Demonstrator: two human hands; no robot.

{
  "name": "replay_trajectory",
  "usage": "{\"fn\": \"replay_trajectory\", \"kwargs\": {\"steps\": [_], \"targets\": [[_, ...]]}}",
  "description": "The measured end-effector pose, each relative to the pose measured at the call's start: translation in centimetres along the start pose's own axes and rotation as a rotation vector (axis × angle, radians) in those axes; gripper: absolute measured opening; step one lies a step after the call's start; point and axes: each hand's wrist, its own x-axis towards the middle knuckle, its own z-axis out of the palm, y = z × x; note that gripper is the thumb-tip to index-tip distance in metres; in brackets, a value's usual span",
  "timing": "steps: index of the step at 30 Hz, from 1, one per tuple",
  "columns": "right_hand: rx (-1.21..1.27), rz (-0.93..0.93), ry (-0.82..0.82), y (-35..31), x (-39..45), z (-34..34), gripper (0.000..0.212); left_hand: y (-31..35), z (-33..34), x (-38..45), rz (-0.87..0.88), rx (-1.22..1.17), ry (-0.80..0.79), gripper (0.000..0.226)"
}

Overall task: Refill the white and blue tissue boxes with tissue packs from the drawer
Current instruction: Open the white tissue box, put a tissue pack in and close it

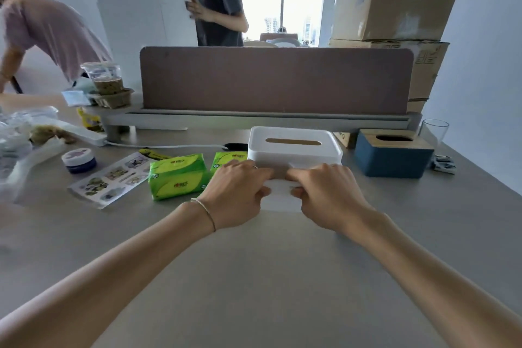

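Both hands meet at the near side of the white box (295,150), just ahead of the wrists. The left hand (236,195) and right hand (324,196) each curl around a pale flat piece (279,195) lying between them, thumbs underneath and fingers on top. It could be the box's base or a bare stack of tissues; too washed out to tell. The white box looks like rigid plastic with a slot in the lid; likely light and hollow, smooth-walled, so apt to slide on the grey desk (254,277) if pushed from one side. Best held by its two short ends, or by the seam where lid meets body. The blue box (392,157) stands beyond and outboard of the right hand, well apart from it, wooden lid on, untouched. Two green tissue packs sit outboard of the left hand: the near pack (178,178) close to the left knuckles, the far pack (228,159) partly hidden behind the left fingers and just beside the white box. The packs look soft, film-wrapped, squashable and slippery; take them across the middle with a broad pinch, not by the corners. A drinking glass (433,131) beyond the blue box is the fragile item to avoid.
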Motion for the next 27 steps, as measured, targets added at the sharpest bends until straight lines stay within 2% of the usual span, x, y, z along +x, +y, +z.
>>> {"fn": "replay_trajectory", "kwargs": {"steps": [10, 18, 20, 23, 25, 27], "targets": [[0.046, -0.047, -0.146, -9.2, -4.6, 0.3, 0.006, -0.1, -2.2, -12.3, -0.025, -0.042, 0.013, 0.036], [0.056, -0.042, -0.188, -10.9, -6.4, 1.6, 0.015, -0.4, -0.2, -15.3, -0.044, -0.026, 0.006, 0.029], [0.073, -0.036, -0.188, -10.6, -6.4, 1.1, 0.026, -0.6, -0.7, -15.4, -0.031, -0.071, 0.040, 0.025], [0.152, -0.011, -0.037, -9.8, -5.6, -0.1, 0.046, -1.4, -1.7, -15.3, -0.073, -0.240, 0.273, 0.011], [0.174, 0.033, 0.023, -9.1, -4.0, -0.1, 0.043, -2.8, -1.4, -13.9, -0.239, -0.436, 0.424, 0.010], [0.165, 0.058, -0.024, -9.0, -2.2, 0.7, 0.043, -4.8, -0.1, -11.4, -0.482, -0.836, 0.428, 0.010]]}}
